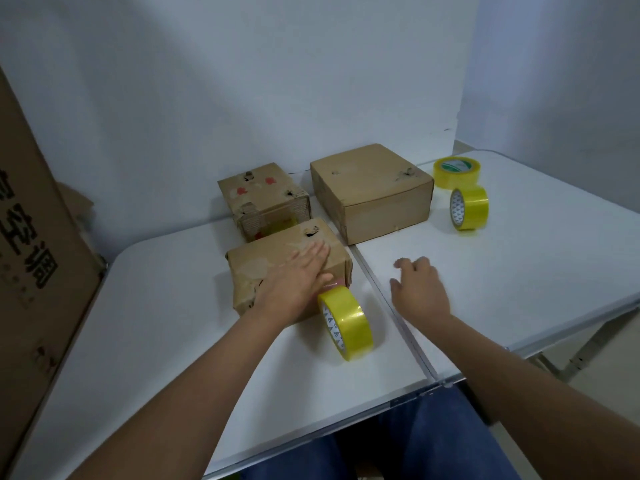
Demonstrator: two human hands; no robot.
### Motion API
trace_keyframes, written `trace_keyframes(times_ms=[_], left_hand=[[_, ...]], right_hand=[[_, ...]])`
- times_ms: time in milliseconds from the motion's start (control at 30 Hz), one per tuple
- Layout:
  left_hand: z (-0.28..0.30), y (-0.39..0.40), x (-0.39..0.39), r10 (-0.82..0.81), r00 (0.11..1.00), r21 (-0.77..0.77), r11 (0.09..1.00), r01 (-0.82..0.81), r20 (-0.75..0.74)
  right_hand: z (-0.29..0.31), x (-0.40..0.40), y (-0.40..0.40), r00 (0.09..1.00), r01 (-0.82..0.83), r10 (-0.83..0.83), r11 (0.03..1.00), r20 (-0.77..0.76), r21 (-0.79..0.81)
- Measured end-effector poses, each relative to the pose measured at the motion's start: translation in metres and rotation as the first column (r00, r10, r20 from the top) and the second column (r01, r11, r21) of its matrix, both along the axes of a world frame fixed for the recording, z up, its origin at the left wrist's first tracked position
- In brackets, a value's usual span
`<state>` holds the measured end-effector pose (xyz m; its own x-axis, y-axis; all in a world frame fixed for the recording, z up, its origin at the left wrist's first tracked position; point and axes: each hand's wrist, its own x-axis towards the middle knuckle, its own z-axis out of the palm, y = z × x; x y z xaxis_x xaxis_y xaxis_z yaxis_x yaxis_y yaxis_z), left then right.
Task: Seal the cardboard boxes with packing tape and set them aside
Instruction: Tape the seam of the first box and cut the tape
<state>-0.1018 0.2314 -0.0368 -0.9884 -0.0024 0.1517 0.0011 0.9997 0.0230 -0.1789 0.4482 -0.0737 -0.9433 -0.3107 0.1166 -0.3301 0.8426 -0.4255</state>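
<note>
Box (277,261) under flat left hand (294,285); right hand (417,289) loose, holding nothing, apart.

The white table (519,258) carries three cardboard boxes (372,192) and three yellow tape rolls (348,322)

A white folding bench (519,271) stands against a pale wall (242,81); a tall printed cardboard carton (31,254) leans at left.
</note>
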Motion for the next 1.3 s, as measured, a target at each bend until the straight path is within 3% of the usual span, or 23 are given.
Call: trace_keyframes(times_ms=[133, 267, 433, 600, 767, 833, 900, 967, 1100, 1167, 1300], left_hand=[[0.000, 0.000, 0.000, -0.008, 1.000, 0.005, 1.000, 0.008, -0.026], [0.002, -0.004, -0.001, -0.009, 0.999, 0.013, 1.000, 0.010, -0.033], [0.004, -0.001, 0.002, -0.061, 0.998, 0.011, 0.998, 0.061, -0.007], [0.008, -0.004, 0.001, -0.138, 0.990, 0.092, 0.986, 0.136, 0.022], [0.015, -0.018, -0.004, -0.112, 0.990, -0.010, 0.994, 0.113, 0.085], [0.026, -0.017, -0.001, -0.056, 0.997, 0.171, 0.984, 0.047, 0.046], [0.037, -0.019, 0.002, 0.038, 0.995, 0.339, 0.941, -0.005, -0.090], [0.040, -0.026, 0.001, 0.073, 0.984, 0.320, 0.947, -0.018, -0.160], [0.029, -0.024, -0.001, 0.003, 1.000, 0.187, 0.982, -0.004, 0.003], [0.020, -0.020, -0.001, -0.008, 1.000, 0.138, 0.990, 0.006, 0.016], [0.013, -0.023, -0.003, 0.015, 1.000, 0.175, 0.984, -0.015, 0.001]], right_hand=[[-0.019, -0.021, 0.013, 0.986, 0.165, -0.167, 0.979, 0.009, 0.116], [-0.024, -0.021, 0.005, 0.994, 0.091, -0.095, 0.993, 0.052, 0.079], [-0.017, -0.010, -0.011, 0.992, 0.053, -0.019, 0.961, 0.124, -0.272], [0.022, -0.004, -0.029, 0.996, -0.054, 0.080, 0.857, 0.028, -0.512], [0.051, 0.007, -0.045, 0.983, -0.183, 0.158, 0.800, -0.094, -0.571], [0.052, 0.006, -0.049, 0.978, -0.207, 0.181, 0.771, -0.104, -0.602], [0.052, 0.003, -0.050, 0.974, -0.222, 0.205, 0.757, -0.101, -0.615], [0.052, 0.000, -0.053, 0.969, -0.235, 0.229, 0.749, -0.091, -0.620], [0.046, -0.005, -0.060, 0.963, -0.254, 0.259, 0.756, -0.081, -0.604], [0.044, -0.005, -0.062, 0.960, -0.269, 0.260, 0.759, -0.103, -0.592], [0.045, -0.002, -0.061, 0.948, -0.319, 0.266, 0.757, -0.177, -0.570]])
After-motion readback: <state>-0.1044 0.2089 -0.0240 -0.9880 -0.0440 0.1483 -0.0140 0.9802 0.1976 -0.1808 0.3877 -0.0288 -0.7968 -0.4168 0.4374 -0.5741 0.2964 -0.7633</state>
